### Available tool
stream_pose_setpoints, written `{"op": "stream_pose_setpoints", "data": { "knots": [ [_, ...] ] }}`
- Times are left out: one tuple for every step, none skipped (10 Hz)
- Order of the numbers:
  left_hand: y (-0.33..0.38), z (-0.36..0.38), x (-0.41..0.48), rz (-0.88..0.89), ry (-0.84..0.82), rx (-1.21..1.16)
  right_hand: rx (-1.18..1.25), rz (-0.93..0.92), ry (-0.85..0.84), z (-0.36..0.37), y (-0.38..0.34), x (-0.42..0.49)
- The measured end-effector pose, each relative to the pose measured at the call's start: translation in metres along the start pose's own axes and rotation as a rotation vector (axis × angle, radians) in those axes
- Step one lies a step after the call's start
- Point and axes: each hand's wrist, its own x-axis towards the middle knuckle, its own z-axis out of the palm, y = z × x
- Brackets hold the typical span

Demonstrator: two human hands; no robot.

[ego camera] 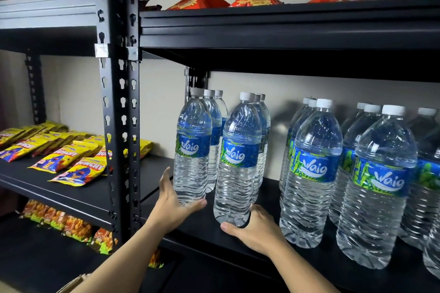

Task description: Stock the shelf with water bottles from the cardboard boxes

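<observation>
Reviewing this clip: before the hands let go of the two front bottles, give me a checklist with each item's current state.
1. Left hand grips the base of the left front bottle: ok.
2. Right hand grips the base of the right front bottle: ok.
3. Both bottles upright, caps on: ok.
4. Both bases fully flat on the shelf: cannot tell, the hands hide them.
5. Labels face forward: ok.
6. Lined up with the rows behind: ok.
</observation>
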Motion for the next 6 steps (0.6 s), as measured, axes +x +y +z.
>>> {"op": "stream_pose_setpoints", "data": {
  "knots": [
    [0.009, 0.012, -0.027, 0.117, 0.286, 0.013, 0.042, 0.009, -0.012, -0.002, -0.004, -0.003],
    [0.006, 0.021, -0.043, 0.162, 0.428, 0.084, 0.060, -0.006, -0.013, -0.004, -0.006, -0.006],
    [-0.004, 0.030, -0.063, 0.322, 0.369, 0.266, -0.128, -0.014, -0.069, -0.003, -0.010, -0.018],
    [-0.005, 0.030, -0.067, 0.330, 0.210, 0.404, -0.239, 0.024, -0.132, -0.002, -0.010, -0.025],
    [-0.001, 0.026, -0.071, 0.346, 0.020, 0.549, -0.256, -0.046, -0.101, -0.004, -0.006, -0.050],
    [0.011, 0.024, -0.073, 0.334, -0.042, 0.561, -0.280, -0.088, -0.042, -0.009, -0.006, -0.066]
  ]
}}
